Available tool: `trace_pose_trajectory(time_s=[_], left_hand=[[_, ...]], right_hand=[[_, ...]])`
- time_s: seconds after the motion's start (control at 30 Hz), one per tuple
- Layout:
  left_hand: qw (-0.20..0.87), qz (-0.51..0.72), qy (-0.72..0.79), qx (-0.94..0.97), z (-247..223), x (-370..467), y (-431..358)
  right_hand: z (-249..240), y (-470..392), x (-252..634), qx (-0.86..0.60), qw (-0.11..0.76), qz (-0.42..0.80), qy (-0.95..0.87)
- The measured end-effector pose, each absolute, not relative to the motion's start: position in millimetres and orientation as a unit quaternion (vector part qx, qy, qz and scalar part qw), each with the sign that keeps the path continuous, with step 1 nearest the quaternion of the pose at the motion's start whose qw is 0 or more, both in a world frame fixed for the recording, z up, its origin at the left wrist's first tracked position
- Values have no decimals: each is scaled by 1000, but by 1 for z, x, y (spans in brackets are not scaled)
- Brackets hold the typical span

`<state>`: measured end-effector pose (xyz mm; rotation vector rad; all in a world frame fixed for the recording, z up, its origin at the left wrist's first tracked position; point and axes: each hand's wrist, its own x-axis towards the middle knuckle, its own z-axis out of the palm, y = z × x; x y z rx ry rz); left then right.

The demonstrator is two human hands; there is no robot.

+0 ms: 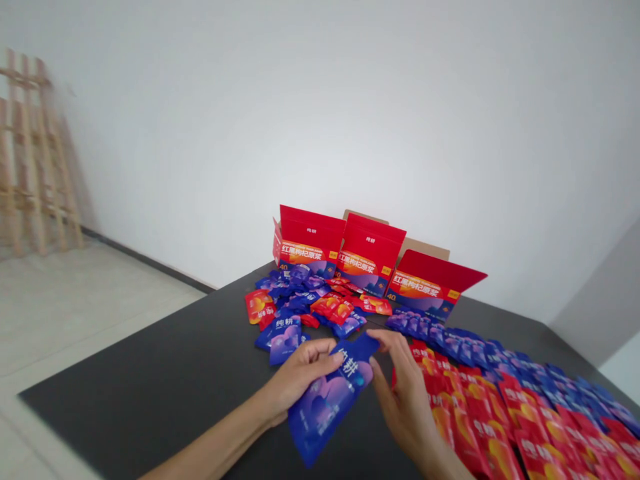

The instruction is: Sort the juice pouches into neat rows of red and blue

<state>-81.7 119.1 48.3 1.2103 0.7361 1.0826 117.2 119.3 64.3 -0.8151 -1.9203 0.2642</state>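
A blue pouch (325, 407) with purple fruit printed on it is held tilted above the dark table. My left hand (305, 370) pinches its left edge, thumb on the printed front. The fingers of my right hand (400, 380) close on the pouch's upper right corner. Beyond my hands lies a loose heap of blue pouches (285, 333) and red pouches (334, 308). To the right, red pouches (480, 407) lie in overlapping rows, with a band of blue pouches (465, 350) behind them.
Three open red-and-blue cartons, a left carton (310, 243), a middle carton (367, 257) and a right carton (425, 287), stand along the back of the black table (165, 387). Behind is a white wall (300, 107). A wooden rack (33, 153) leans at far left.
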Motion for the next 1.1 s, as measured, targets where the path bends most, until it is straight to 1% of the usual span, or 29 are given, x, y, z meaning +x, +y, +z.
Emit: trace_pose_trajectory(time_s=[0.07,0.1,0.17,0.23,0.37,0.53,0.7,0.83,0.93,1.03,1.1], left_hand=[[519,527,353,573,48,-78,116],[466,547,364,592,47,-77,114],[402,568,370,616,47,-74,111],[412,561,356,624,47,-73,107],[458,520,333,640,51,-74,100],[427,446,327,715,57,-74,91],[460,468,396,642,49,-72,92],[466,449,394,653,47,-74,100],[468,439,377,668,47,-77,110],[476,444,370,664,45,-78,117],[473,443,370,665,43,-78,119]], right_hand=[[47,113,111,-387,509,268,-721],[39,110,108,-393,502,324,-699],[28,104,105,-383,487,371,-692],[29,99,102,-360,478,372,-709],[52,93,98,-311,407,411,-754],[65,92,99,-313,401,410,-757],[62,90,104,-316,381,432,-754],[66,101,114,-307,354,473,-746],[69,135,140,-347,375,456,-728],[69,186,180,-465,407,373,-693],[68,221,202,-539,371,339,-676]])
